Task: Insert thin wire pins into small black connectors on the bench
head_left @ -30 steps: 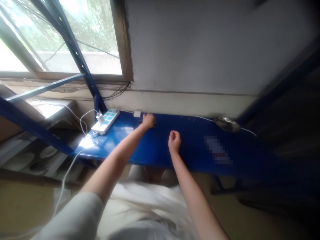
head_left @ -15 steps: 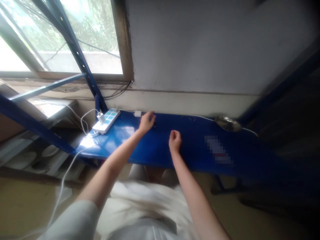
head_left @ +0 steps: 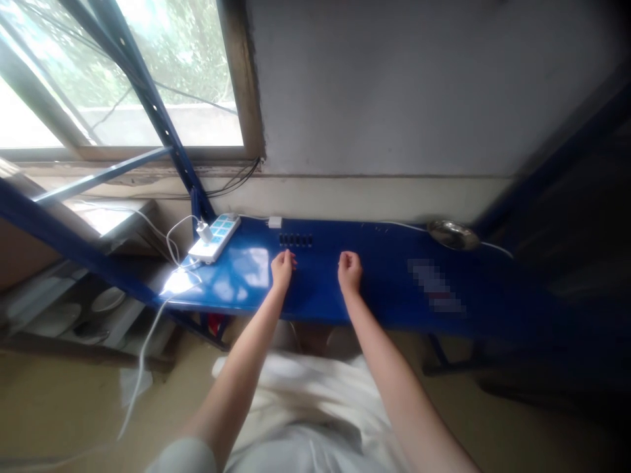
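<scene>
A row of several small dark oblong pieces lies on the blue tabletop, towards its back edge. Just in front of that row is my left hand, its fingers curled together near the table surface. My right hand is closed in a loose fist farther right. Whatever either hand holds, if anything, is hidden by the fingers. Farther back, a few tiny bits too small to name lie near the wall.
A white power strip with a plugged-in adapter stands at the left end. Beside the wall lies a white charger. A shiny metal bowl sits at the back right. Blue metal posts frame the left side.
My left hand has drawn back towards me from the back of the table, uncovering the row of dark pieces. My right hand remains closed in nearly the same place.
</scene>
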Demonstrator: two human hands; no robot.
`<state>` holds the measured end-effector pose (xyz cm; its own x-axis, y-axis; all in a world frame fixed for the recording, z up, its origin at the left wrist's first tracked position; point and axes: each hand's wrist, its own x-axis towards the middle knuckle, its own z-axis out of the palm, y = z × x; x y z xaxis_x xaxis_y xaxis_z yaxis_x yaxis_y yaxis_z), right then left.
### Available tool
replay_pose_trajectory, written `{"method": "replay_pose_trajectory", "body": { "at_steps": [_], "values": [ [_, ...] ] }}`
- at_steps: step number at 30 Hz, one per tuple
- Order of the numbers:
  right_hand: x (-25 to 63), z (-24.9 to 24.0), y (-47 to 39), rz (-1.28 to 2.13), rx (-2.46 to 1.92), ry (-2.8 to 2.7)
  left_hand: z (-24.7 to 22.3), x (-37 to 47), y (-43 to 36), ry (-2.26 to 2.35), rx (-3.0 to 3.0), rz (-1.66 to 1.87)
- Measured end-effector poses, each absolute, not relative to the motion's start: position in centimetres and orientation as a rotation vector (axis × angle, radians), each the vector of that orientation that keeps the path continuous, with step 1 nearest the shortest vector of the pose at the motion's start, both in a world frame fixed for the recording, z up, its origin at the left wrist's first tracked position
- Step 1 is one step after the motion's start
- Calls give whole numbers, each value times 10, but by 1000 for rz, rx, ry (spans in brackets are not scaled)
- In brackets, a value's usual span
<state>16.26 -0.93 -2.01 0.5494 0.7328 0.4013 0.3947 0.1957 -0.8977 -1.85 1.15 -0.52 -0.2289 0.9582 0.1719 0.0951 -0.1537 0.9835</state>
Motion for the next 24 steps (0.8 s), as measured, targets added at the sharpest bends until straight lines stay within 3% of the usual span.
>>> {"method": "replay_pose_trajectory", "body": {
  "at_steps": [12, 19, 24],
  "values": [
    [167, -17, -8, 209, -1486, -1052, -7, -19, 10, 1360, 1206, 1496],
    [220, -1, -13, -60, -1934, -1102, -11, -19, 13, 1372, 1222, 1483],
    [252, 8, -21, -34, -2151, -1117, -10, -19, 12, 1395, 1242, 1464]
  ]
}}
